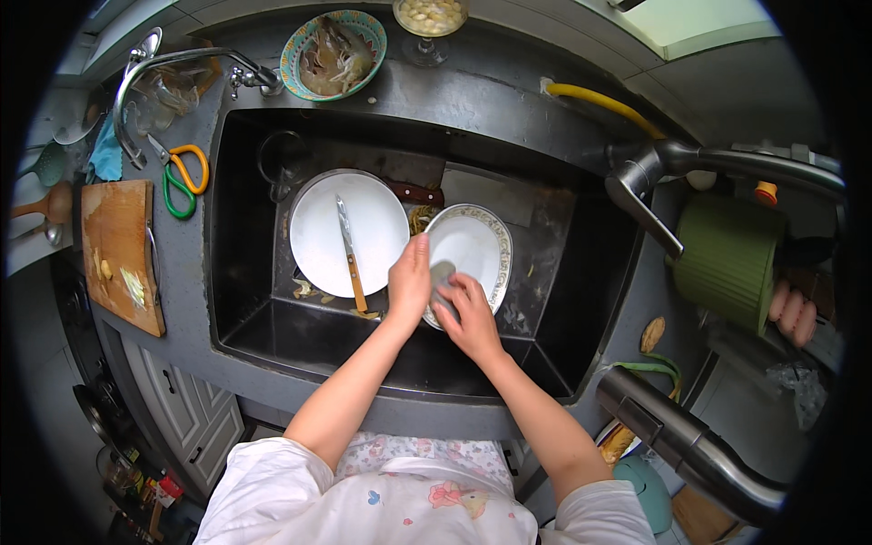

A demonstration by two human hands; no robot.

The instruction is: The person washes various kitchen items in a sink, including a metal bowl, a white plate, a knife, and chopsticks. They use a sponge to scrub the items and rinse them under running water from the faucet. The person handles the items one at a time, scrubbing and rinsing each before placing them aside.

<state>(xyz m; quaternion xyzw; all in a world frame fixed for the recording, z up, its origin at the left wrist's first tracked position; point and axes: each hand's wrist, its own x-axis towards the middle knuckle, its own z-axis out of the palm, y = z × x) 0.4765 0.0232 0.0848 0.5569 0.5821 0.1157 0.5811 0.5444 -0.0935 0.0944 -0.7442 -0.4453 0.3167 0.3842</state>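
Note:
Over the dark kitchen sink (293, 340), my left hand (409, 281) and my right hand (469, 313) are close together above an oval patterned plate (494, 255). Between them is a small greyish item (443, 274), blurred, perhaps a shrimp. The right fingers touch it; whether the left hand also grips it cannot be told. A knife with a wooden handle (355, 283) lies across a round white plate (313, 235) to the left. Behind the plates is a cleaver, its brown handle (415, 193) and wide blade (487, 194) lying on the sink bottom.
A glass mug (281, 163) stands in the sink's back left corner. Behind the sink are a bowl of shrimp (291, 68) and a glass dish (430, 30). Scissors (180, 178) and a cutting board (116, 238) lie left; one faucet (644, 184) reaches in right, another (129, 88) stands left.

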